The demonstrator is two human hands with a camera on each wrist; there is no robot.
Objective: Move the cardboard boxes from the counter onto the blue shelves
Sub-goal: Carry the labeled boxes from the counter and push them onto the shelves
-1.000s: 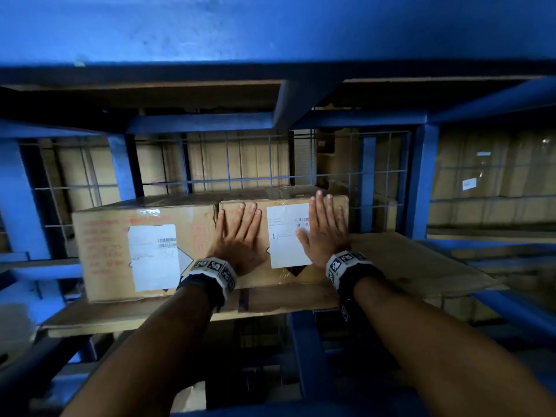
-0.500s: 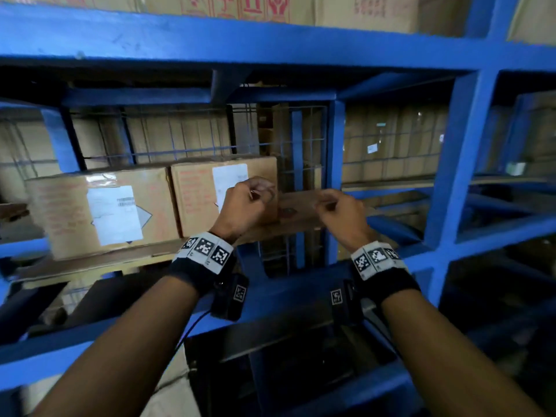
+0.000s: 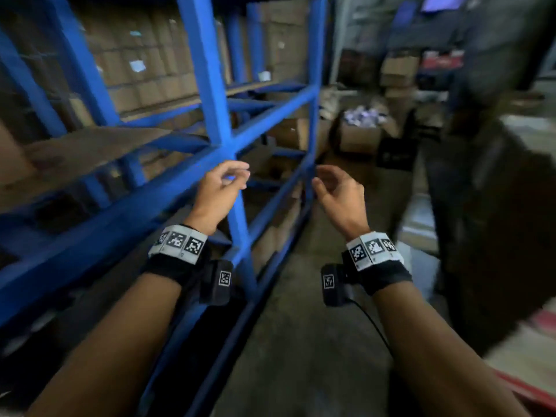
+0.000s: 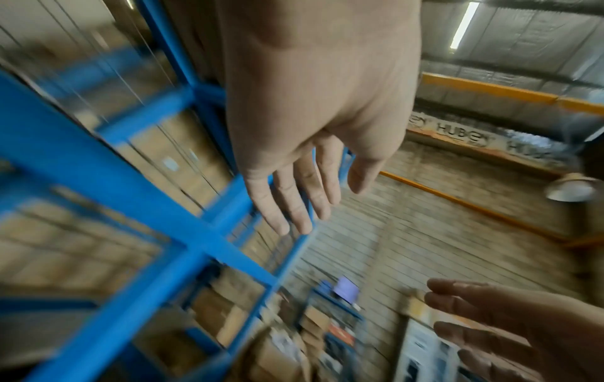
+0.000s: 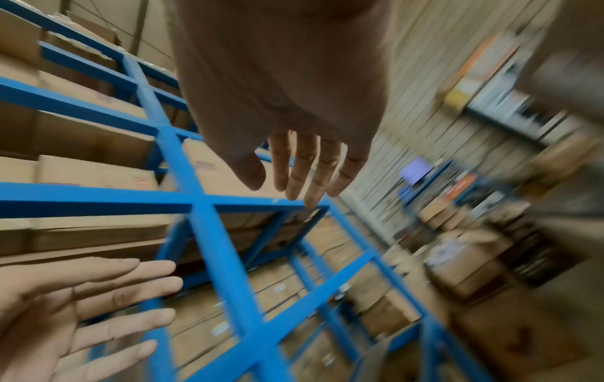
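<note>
Nearest the camera, both forearms reach forward with marker bands at the wrists, and both hands are empty. The left hand (image 3: 221, 188) hangs in front of the blue shelves (image 3: 207, 85) with its fingers loosely curled in the head view and nearly straight in its own wrist view; it holds nothing. The right hand (image 3: 338, 191) is level with it, a gap between the two, fingers relaxed and also holding nothing. A second ago both palms were flat against the front of a box on the shelf board, pressing it in beside another box; half a second ago they had come off it. Now the view has swung right along the rack and down the aisle, and neither of those two boxes shows. That reads as one box delivered and the person turning away to fetch the next. Just beyond the hands, the bare shelf board (image 3: 90, 152) lies at the left, room for more. Behind the rack, stacked cartons (image 3: 144, 70) fill the back. Further down the aisle, loose boxes (image 3: 359, 136) sit on the floor, blurred by the motion. No worktop can be made out here, so where the remaining boxes wait cannot be told.
</note>
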